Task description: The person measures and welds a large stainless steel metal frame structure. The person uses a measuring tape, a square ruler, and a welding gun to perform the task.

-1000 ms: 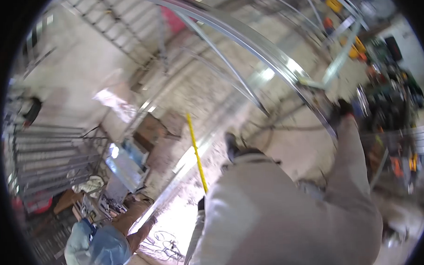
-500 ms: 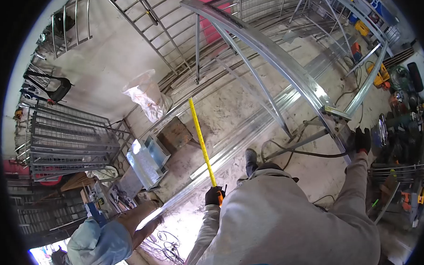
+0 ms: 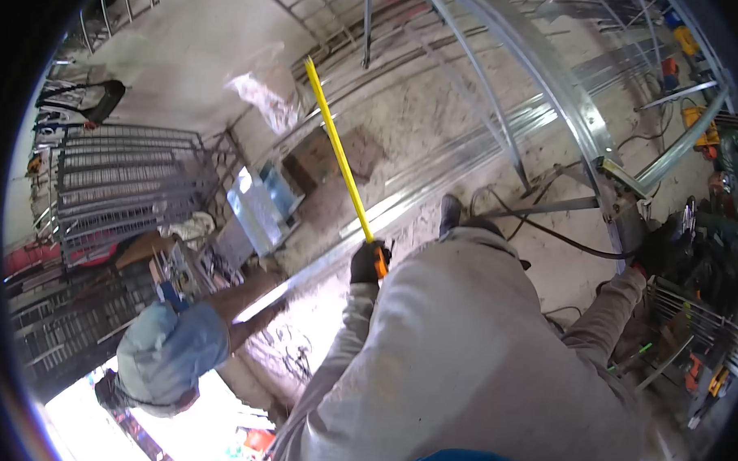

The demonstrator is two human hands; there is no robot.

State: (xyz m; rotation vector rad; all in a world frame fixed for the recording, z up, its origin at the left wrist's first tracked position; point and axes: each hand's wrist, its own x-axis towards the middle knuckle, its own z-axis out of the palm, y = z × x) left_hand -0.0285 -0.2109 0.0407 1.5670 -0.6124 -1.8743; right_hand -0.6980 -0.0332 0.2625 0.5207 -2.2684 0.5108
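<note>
My left hand (image 3: pixel 365 265), in a black glove, is closed around an orange tape measure (image 3: pixel 381 261). From it a yellow tape blade (image 3: pixel 338 148) runs out straight, up and slightly left, over the floor. My right hand (image 3: pixel 659 251), also in a dark glove, reaches out at the right beside the lower post of a silvery metal frame (image 3: pixel 572 114). Its fingers look stretched out, though they blur into the dark tools behind. I see nothing held in it. A bright metal bracket (image 3: pixel 623 175) sits at the frame's near corner, above this hand.
A person in a blue shirt (image 3: pixel 174 351) bends at the lower left. Long metal profiles (image 3: pixel 432 167) lie across the floor. A dark hose (image 3: pixel 560 238) curls by the frame. Metal grilles (image 3: pixel 128 186) stand at left. An orange-handled tool (image 3: pixel 692 371) lies at right.
My view has shifted, so the frame sits further right and higher. My right hand has moved away from the post toward the tools at right. My left hand still holds the extended tape measure.
</note>
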